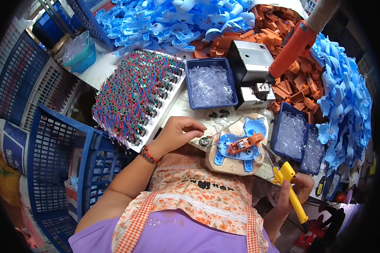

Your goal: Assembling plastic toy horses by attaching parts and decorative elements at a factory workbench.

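My left hand (178, 131) hovers over the table's near side, its fingers partly curled and a small gap between thumb and index finger. Just past its fingertips lies a small round speaker-like part (204, 141) with thin wires. My right hand (297, 190) is wrapped round a yellow soldering gun (292, 187), its thin tip angled up and left toward the work. Between the hands, a pale block-shaped fixture (213, 163) holds a blue animal-shaped plastic shell half (255, 125). An orange plastic part (244, 144) sits across the shell.
A white foam tray (166, 98) carries many wired circuit boards (133, 92). Blue bins of clear plastic parts (211, 86) (290, 133) flank a black-and-silver machine (251, 63). Blue shells (169, 25) and orange parts (299, 84) pile behind. An orange-red tool (292, 50) hangs overhead; blue crates (57, 168) stand left.
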Available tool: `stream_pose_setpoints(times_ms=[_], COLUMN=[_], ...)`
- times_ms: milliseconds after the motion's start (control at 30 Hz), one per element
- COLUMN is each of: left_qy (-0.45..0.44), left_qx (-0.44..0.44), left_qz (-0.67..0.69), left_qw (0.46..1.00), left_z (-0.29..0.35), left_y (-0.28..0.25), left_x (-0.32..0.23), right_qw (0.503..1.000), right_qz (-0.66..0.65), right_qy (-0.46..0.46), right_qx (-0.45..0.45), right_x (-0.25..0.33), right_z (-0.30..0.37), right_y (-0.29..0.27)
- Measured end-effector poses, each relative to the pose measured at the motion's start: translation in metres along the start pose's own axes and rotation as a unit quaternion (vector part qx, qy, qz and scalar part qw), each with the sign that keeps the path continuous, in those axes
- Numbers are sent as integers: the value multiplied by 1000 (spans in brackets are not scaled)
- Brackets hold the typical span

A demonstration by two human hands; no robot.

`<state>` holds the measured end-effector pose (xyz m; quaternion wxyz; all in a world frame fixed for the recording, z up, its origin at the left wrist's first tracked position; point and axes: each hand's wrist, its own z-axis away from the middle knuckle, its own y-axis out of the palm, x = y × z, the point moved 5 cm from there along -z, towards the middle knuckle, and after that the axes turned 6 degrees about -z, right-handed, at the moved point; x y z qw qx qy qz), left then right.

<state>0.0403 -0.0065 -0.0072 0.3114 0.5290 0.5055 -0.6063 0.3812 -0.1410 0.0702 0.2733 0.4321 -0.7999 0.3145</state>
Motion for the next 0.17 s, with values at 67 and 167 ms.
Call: stream_pose_setpoints(times_ms=[67,167], left_qy=[30,67], left_qx=[-3,58], left_qz=[-61,-191], left_qw=[998,978], left_z=[1,5], left_y=[-5,-7], left_x=[-7,-15], right_qw=[1000,1000], right_qz=[-1,8], right_qy=[-1,-14], right_qx=[1,-5], right_x=[0,2], right_z=[0,0], right_y=[0,0])
